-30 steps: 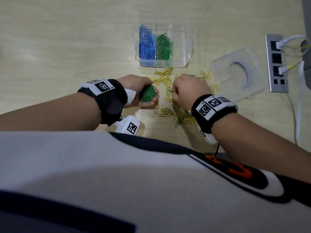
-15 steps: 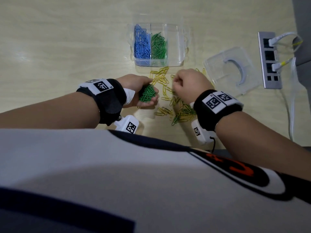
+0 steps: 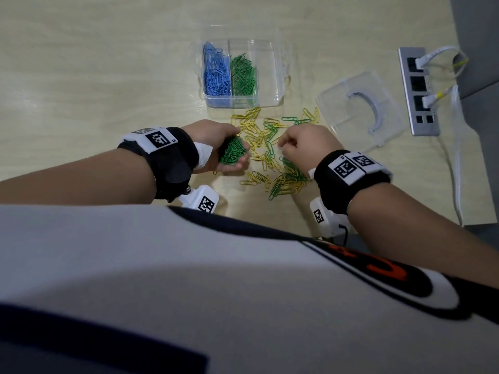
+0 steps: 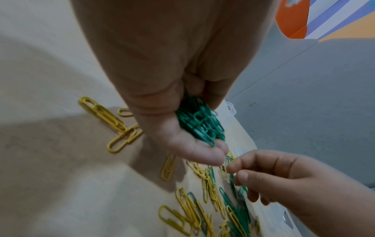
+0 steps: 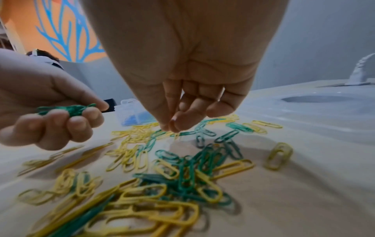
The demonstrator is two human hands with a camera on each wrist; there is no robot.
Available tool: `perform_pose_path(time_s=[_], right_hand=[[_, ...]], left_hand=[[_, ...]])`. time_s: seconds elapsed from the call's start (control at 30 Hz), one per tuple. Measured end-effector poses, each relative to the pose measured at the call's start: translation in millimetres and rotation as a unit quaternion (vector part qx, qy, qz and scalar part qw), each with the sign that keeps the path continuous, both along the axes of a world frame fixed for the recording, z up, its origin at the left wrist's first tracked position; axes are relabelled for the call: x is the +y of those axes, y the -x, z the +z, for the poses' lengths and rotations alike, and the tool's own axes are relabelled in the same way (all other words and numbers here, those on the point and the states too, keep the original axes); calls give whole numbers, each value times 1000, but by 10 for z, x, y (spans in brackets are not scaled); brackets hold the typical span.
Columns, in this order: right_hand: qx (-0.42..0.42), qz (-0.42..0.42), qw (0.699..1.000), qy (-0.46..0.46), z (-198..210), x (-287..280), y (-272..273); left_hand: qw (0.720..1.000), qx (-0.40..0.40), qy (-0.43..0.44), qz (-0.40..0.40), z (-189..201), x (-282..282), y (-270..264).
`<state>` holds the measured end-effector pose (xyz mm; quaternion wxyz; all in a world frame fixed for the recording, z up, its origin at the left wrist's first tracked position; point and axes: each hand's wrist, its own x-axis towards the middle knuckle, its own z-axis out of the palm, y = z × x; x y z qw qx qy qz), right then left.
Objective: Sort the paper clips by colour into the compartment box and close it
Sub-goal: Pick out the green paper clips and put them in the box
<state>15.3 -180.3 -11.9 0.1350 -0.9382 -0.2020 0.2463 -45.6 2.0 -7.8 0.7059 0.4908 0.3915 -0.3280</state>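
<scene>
Loose clips (image 3: 272,160): yellow and green mixed, spread on the table (image 3: 94,76) between both hands, at 6 o'clock from the box.
Box (image 3: 266,74): clear, open, three compartments; blue clips (image 3: 216,75) in the 9 o'clock one, green clips (image 3: 243,76) in the middle one, nothing seen in the 3 o'clock one.
Lid (image 3: 361,109): clear, flat on the table, at 4 o'clock from the box, apart from it.
Left hand (image 3: 218,147): fingers (image 5: 79,126) curled around a green bunch (image 3: 231,155), raised off the table.
Right hand (image 3: 307,147): thumb and fingertips (image 5: 176,123) pressed together, just above the pile; whether a clip sits between them cannot be told.
Socket strip (image 3: 418,90): at 3 o'clock, white cables plugged in.
</scene>
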Motion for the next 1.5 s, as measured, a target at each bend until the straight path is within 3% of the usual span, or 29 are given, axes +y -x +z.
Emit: perform_pose_path(time_s=[0.13,0.23,0.33,0.77,1.07,1.5], right_hand=[[-10,-6,994,113,49,-107,-90],[29,-6,975,219,81,-163,-100],[46,9,966,256,67,-160,-44],[37,8,992,120,62,-77,-14],[-4,-55,998,40,46,-212,-87],[-77,95,988,98,-151,137,57]], left_hand=[[1000,3,11,5,6,8,14],[1000,3,15,6,14,-9,7],[1000,4,11,1,17,-36,-14],[1000,9,0,0,28,-127,-13],[1000,12,6,6,17,-172,-15],[1000,5,-14,-5,52,-119,28]])
